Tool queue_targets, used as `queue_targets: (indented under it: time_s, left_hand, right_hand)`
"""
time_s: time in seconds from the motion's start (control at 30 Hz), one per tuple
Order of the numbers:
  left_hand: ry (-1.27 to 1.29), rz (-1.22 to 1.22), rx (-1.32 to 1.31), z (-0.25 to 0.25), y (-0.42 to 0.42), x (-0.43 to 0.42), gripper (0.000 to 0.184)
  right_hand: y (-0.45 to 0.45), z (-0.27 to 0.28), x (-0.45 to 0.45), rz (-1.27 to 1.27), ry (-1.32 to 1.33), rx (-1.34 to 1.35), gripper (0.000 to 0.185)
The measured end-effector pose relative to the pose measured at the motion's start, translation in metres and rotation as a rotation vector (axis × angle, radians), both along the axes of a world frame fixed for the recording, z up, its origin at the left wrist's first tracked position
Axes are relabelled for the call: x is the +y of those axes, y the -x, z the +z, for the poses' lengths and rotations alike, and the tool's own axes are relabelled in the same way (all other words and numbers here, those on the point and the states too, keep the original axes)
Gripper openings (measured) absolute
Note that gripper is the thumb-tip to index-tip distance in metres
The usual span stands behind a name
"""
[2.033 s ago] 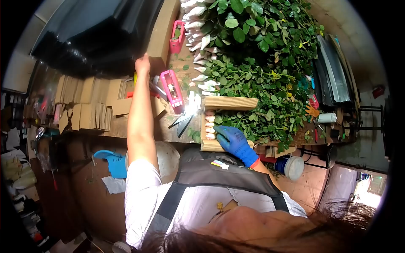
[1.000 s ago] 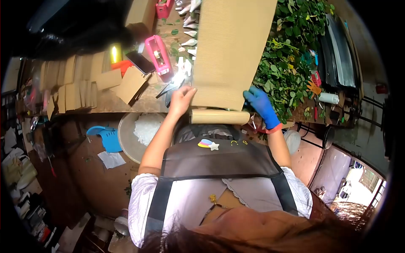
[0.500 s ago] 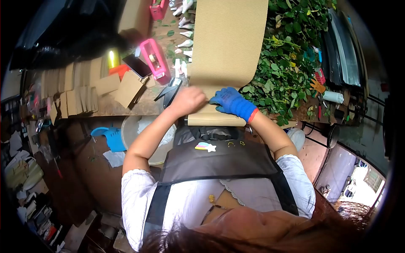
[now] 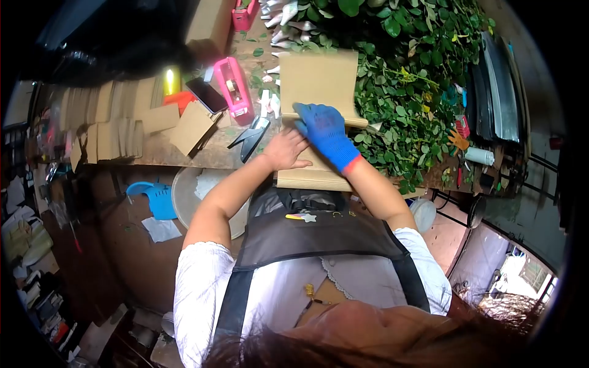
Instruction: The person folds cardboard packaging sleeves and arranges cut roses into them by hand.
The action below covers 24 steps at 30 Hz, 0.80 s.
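A sheet of corrugated cardboard (image 4: 321, 80) lies on the bench in front of me, its far part folded over and showing a plain brown face. A thick crosswise edge runs beneath my gloved hand, and a ribbed strip (image 4: 313, 180) lines the bench edge. My left hand (image 4: 287, 149), bare, rests flat with fingers apart at the sheet's left side. Above it, my right hand (image 4: 320, 127), in a blue knit glove, lies across the folded part with its fingers stretched out; their undersides are hidden. Black-handled scissors (image 4: 250, 138) lie left of my left hand.
Leafy green stems (image 4: 405, 104) are heaped on the right, with wrapped flower heads (image 4: 285, 18) at the back. A pink tape dispenser (image 4: 234, 91), a phone (image 4: 205, 95) and stacked cardboard pieces (image 4: 113, 138) occupy the left. Below the bench stands a round bin (image 4: 184, 199).
The long ribbed sheet has been folded back toward me, uncovering leaves behind it. My left hand has opened from a closed shape and flattened; my right hand has shifted slightly left and away from me.
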<state>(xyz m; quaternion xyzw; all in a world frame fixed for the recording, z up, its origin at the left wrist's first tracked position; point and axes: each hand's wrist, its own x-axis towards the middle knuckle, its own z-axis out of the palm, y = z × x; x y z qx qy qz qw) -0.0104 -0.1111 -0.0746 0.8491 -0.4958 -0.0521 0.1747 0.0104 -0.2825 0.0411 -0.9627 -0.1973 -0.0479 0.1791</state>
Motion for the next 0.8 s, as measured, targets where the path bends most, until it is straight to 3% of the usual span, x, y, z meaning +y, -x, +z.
queue_targets:
  time_s: [0.07,0.2,0.3,0.33,0.37,0.43,0.57,0.7,0.8]
  left_hand:
    - [0.012,0.005,-0.032,-0.006,-0.003,0.0,0.074]
    - [0.125,0.008,-0.007,-0.019,0.0,0.002,0.079]
    - [0.1,-0.027,0.148,-0.042,0.002,-0.003,0.08]
    - [0.218,0.018,0.332,-0.038,0.007,-0.004,0.078]
    - [0.216,0.026,0.299,-0.038,0.006,-0.003,0.076]
    - [0.198,0.018,0.143,-0.035,0.005,-0.002,0.072]
    - [0.203,0.027,-0.023,-0.037,-0.001,-0.006,0.065]
    - [0.215,0.032,-0.085,-0.041,-0.001,-0.006,0.06]
    - [0.199,0.002,0.021,-0.033,0.003,-0.002,0.06]
  right_hand:
    - [-0.016,-0.007,0.0,-0.046,0.161,0.341,0.038]
    - [-0.049,0.026,0.011,0.195,0.318,0.497,0.05]
    - [-0.049,0.008,0.071,0.404,-0.138,0.12,0.057]
    - [-0.05,0.014,0.106,0.444,-0.195,0.139,0.055]
    - [-0.051,-0.004,0.137,0.522,-0.268,-0.023,0.054]
    - [-0.057,-0.034,0.198,0.555,0.011,-0.233,0.041]
    - [-0.061,-0.108,0.26,0.501,0.153,-0.37,0.033]
    - [-0.053,-0.111,0.252,0.548,0.095,-0.334,0.024]
    - [-0.054,-0.029,0.208,0.61,0.031,-0.204,0.023]
